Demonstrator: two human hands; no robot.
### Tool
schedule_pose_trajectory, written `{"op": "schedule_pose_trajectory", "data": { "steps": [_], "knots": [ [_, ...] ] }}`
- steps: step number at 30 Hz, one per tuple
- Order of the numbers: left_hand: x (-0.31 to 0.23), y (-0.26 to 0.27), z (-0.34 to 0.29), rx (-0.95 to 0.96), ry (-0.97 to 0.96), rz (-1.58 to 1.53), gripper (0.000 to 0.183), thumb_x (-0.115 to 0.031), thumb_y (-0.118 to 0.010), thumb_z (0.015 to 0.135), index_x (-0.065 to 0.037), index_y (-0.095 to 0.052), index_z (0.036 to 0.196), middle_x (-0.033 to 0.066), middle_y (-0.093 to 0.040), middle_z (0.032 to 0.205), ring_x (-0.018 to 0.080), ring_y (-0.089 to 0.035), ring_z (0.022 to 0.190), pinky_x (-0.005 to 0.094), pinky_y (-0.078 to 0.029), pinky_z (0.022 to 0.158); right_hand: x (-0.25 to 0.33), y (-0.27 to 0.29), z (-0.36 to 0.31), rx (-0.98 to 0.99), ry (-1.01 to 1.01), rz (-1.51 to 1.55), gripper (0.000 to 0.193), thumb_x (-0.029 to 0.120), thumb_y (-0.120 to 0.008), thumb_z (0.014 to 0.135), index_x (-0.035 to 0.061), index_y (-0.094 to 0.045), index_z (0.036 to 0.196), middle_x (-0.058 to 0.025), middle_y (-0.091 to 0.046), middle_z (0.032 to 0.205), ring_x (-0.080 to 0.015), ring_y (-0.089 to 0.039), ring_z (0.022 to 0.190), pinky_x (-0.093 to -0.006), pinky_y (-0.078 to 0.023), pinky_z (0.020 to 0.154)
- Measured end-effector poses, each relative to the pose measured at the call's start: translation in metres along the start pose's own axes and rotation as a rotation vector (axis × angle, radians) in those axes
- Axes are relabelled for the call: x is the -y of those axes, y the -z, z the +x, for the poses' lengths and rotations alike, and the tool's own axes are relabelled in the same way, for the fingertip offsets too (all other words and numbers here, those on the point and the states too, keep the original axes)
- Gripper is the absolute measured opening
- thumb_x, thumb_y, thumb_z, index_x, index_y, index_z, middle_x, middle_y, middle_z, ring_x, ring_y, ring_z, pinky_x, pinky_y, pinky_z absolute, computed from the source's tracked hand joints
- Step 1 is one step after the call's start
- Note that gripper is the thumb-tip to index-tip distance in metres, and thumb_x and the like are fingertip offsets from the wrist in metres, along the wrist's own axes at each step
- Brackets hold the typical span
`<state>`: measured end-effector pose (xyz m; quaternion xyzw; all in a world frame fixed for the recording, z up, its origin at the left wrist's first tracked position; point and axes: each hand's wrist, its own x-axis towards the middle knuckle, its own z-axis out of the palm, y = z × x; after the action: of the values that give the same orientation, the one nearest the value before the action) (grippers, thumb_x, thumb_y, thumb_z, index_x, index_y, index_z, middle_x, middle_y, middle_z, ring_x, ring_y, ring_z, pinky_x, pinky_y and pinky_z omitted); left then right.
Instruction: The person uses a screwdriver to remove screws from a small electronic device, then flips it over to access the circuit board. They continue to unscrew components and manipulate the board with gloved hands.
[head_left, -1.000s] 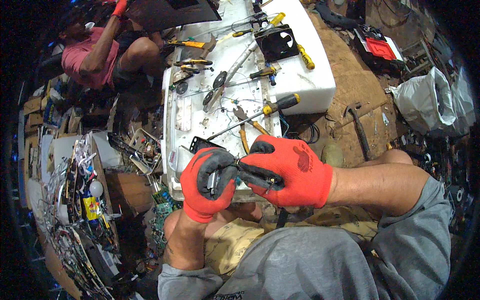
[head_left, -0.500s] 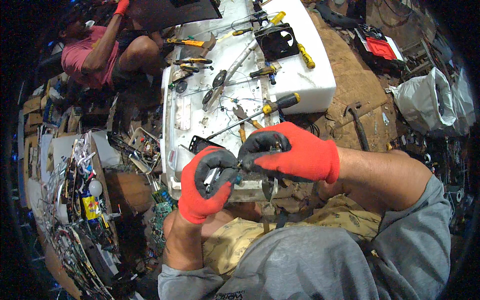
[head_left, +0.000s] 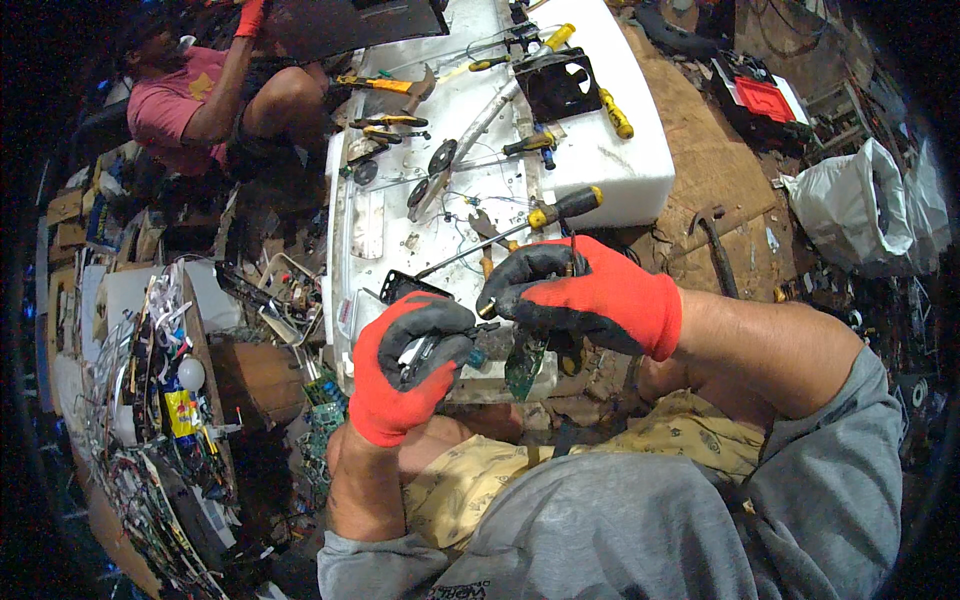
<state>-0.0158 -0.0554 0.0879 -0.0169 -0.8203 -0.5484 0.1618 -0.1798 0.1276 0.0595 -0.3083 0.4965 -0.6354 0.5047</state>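
Both my hands wear red gloves with dark palms and are close together over the near edge of the white work surface. Fingers curled, my left hand is closed round a small dark part with a silvery-white piece; its kind is mostly hidden. A teal bit pokes out beside those fingers. My right hand pinches a small piece with a shiny metal end at its fingertips. Below the same hand hangs a green circuit board, its upper part hidden by the glove.
On the white surface lie a yellow-black screwdriver, pliers, a hammer and a black fan frame. A co-worker sits at far left. Scrap parts heap at left; another hammer lies right.
My hands have drawn slightly apart. The right hand has turned, so the metal-ended piece and the hanging green circuit board show more plainly.
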Motion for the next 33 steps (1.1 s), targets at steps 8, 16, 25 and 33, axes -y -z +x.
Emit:
{"op": "schedule_pose_trajectory", "data": {
  "steps": [8,16,25,33],
  "knots": [
    [-0.006,-0.001,-0.005,-0.026,0.263,-0.03,0.023,0.003,-0.067,0.08,0.004,-0.067,0.104,0.0129,-0.067,0.097,0.0197,-0.064,0.093,0.0314,-0.05,0.084,0.002,-0.003,-0.001,-0.002,-0.057,0.013,0.021,0.019,-0.066,0.089,0.0052,-0.07,0.104,0.0015,-0.067,0.088,-0.0062,-0.057,0.078,-0.0259,-0.049,0.069],
    [0.0,-0.013,-0.005,-0.103,0.115,0.092,0.031,0.004,-0.071,0.078,0.004,-0.066,0.108,0.013,-0.068,0.1,0.0185,-0.066,0.089,0.0317,-0.052,0.082,0.0,-0.007,-0.003,-0.025,0.044,-0.046,0.018,0.012,-0.068,0.085,0.0033,-0.07,0.101,-0.0007,-0.069,0.089,-0.0087,-0.06,0.081,-0.0271,-0.05,0.075],
    [0.011,-0.009,-0.005,-0.034,-0.01,0.25,0.03,0.0,-0.07,0.076,0.004,-0.064,0.106,0.0168,-0.067,0.098,0.0296,-0.067,0.087,0.0355,-0.052,0.084,-0.004,-0.016,-0.005,-0.085,0.086,-0.036,0.02,0.013,-0.071,0.083,0.0018,-0.068,0.099,-0.0048,-0.069,0.09,-0.0113,-0.061,0.08,-0.0294,-0.051,0.076],
    [0.008,-0.01,-0.005,-0.045,0.039,0.212,0.029,-0.004,-0.067,0.078,0.003,-0.064,0.105,0.0165,-0.067,0.098,0.0302,-0.066,0.087,0.0355,-0.052,0.083,-0.003,-0.018,-0.009,-0.142,0.225,-0.34,0.026,0.018,-0.074,0.082,0.0048,-0.067,0.103,-0.01,-0.064,0.09,-0.0175,-0.064,0.075,-0.0333,-0.053,0.066]
  ]
}}
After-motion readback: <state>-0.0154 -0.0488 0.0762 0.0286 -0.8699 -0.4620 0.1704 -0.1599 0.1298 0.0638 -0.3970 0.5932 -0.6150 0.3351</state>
